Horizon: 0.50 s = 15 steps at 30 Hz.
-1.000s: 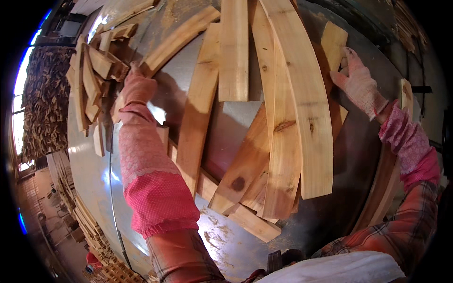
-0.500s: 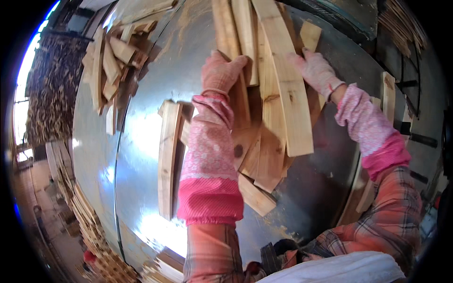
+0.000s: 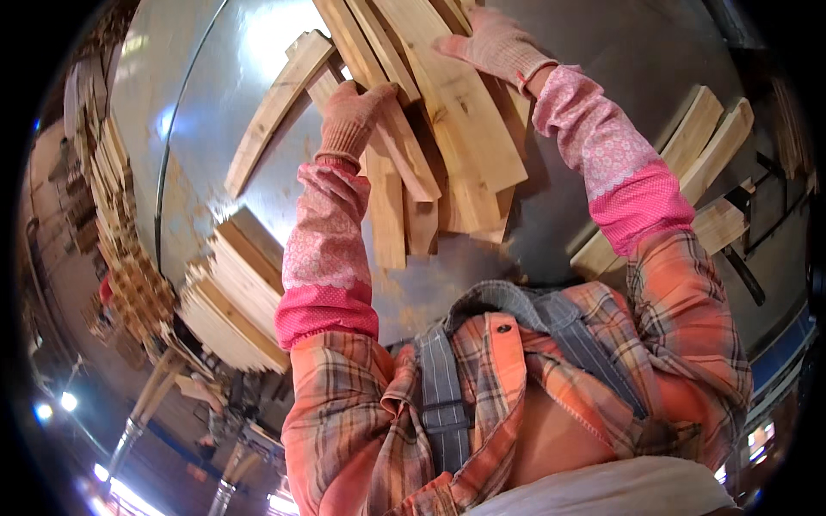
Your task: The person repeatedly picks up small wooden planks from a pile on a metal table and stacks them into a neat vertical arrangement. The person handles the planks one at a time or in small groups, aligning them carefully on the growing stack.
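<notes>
Both my hands wear pale pink knit gloves below pink patterned sleeves. A loose heap of pale wooden boards lies between them on a metal table. My left hand is closed round the left edge of a narrow board. At the heap's other side, my right hand grips the edge of a wide board, its thumb on top and its other fingers partly hidden. Several boards lie crosswise beneath these, their near ends toward me. A separate narrow board lies slanted left of my left hand.
A neat stack of light boards stands at the table's near left, with more stacked wood beyond it. On the right, a few curved boards lie by a black metal frame. A dark seam crosses the table.
The view has tilted down toward my body. My hands and the boards sit nearer to me; the far-left wood pile has left the picture. Both hands stay at the heap's two sides.
</notes>
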Tool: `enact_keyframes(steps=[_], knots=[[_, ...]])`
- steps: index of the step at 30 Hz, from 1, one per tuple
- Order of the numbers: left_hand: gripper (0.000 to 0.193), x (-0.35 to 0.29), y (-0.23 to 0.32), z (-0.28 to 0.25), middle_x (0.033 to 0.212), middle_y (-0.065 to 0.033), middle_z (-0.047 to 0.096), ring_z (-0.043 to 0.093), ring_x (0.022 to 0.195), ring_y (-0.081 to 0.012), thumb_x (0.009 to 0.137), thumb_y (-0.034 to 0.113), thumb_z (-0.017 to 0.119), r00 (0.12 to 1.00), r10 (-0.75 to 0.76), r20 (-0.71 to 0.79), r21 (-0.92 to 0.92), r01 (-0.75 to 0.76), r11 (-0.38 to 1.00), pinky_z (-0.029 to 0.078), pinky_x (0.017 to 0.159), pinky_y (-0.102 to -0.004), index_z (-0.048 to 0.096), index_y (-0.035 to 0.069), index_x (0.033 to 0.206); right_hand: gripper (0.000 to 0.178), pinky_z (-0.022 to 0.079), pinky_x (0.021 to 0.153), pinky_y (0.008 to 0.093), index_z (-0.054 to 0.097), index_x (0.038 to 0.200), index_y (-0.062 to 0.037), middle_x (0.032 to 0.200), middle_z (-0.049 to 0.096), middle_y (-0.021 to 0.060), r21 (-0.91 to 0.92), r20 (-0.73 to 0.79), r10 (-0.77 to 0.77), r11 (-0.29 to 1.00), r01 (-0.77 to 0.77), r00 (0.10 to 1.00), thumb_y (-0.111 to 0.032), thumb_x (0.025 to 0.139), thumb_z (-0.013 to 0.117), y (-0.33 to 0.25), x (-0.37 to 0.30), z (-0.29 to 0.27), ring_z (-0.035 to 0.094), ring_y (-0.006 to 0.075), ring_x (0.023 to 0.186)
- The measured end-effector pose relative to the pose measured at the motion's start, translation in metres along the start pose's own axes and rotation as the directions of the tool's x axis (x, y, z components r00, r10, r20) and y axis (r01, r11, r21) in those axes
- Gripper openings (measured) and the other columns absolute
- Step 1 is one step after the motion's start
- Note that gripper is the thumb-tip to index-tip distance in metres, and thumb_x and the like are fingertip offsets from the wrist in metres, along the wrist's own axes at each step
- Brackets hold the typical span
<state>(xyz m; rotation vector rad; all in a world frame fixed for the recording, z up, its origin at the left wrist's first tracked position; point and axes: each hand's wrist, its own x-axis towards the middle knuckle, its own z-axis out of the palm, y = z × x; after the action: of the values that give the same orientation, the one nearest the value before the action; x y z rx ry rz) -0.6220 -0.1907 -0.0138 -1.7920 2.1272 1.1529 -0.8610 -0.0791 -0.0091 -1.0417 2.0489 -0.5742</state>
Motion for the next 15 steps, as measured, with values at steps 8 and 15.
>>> enact_keyframes(steps=[8,15], knots=[[0.037,-0.064,-0.132,-0.116,0.093,-0.0132,0.073,0.069,0.081,-0.0225,0.072,0.02,0.078,0.943,-0.026,-0.331,-0.036,0.015,0.999,0.055,0.075,-0.0358,0.07,0.0,0.102,0.105,0.05,0.106,0.0449,0.027,0.16,-0.0036,0.138,0.06,0.0212,-0.411,-0.062,0.118,0.902,-0.133,0.991,-0.042,0.079,0.083,-0.022,-0.133,0.091,0.06,0.0355,0.127],[0.047,0.042,-0.218,-0.178,0.099,-0.0169,0.074,0.071,0.094,-0.0288,0.073,0.03,0.081,0.919,0.108,-0.38,0.155,-0.051,0.987,0.054,0.087,-0.0377,0.069,0.003,0.11,0.085,0.051,0.104,0.0383,0.046,0.151,0.0006,0.136,0.064,0.0219,0.089,-0.164,0.129,0.989,-0.116,0.978,-0.029,0.08,0.08,0.005,-0.187,0.066,0.066,0.0307,0.12]])
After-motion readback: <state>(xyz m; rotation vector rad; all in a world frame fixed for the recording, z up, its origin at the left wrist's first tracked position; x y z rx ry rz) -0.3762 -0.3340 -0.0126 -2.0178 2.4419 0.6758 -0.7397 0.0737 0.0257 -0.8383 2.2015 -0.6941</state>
